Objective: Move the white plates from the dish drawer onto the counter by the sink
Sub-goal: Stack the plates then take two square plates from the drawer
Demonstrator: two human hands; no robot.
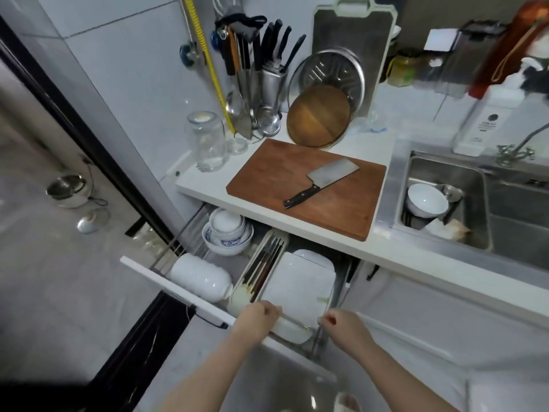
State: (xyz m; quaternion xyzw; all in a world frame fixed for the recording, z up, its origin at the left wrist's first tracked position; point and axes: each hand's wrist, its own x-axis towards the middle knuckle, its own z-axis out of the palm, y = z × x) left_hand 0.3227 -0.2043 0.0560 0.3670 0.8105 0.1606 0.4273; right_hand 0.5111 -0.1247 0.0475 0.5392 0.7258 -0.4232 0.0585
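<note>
The white stone counter runs from the tiled wall to the stainless steel sink, with a rectangular brown wooden cutting board lying flat on it and a steel cleaver with a black handle resting on that board. Below the counter edge, the white-fronted pull-out dish drawer stands open. The stack of white rectangular ceramic plates lies in the drawer's right compartment, beside a narrow cream cutlery tray. Both forearms extend forward and down from the lower frame edge. The left hand has its fingers curled over the near left edge of the plate stack, gripping it. The right hand is at the near right corner, fingers curled; whether they actually grasp the plates cannot be determined.
</note>
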